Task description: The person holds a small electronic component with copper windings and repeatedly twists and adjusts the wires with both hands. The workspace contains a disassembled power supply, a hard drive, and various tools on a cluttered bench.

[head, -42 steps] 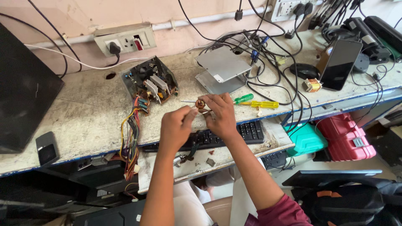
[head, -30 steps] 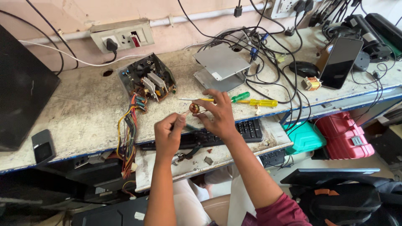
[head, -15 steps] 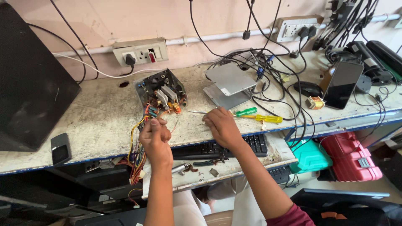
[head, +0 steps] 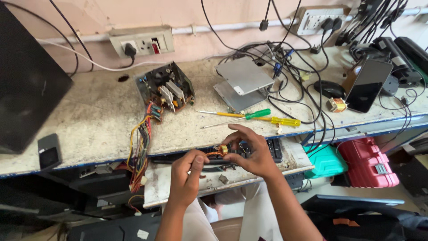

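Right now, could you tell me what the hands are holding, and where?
A small copper-wound coil, pinched between the right hand fingertips; the left hand grips its orange wire end.

screwdrivers (head: 249,117), open power supply (head: 166,87), perhaps phone (head: 365,85)

A worn, speckled desk (head: 89,116) with a blue edge runs along a pale pink wall (head: 133,13). A white conduit (head: 200,30) links two wall sockets (head: 141,41), under even daylight.

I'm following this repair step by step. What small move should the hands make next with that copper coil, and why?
Probably pull a little more wire off the small copper coil: the right hand pinches the coil while the left hand holds a loose strand running from it, stretched between them.
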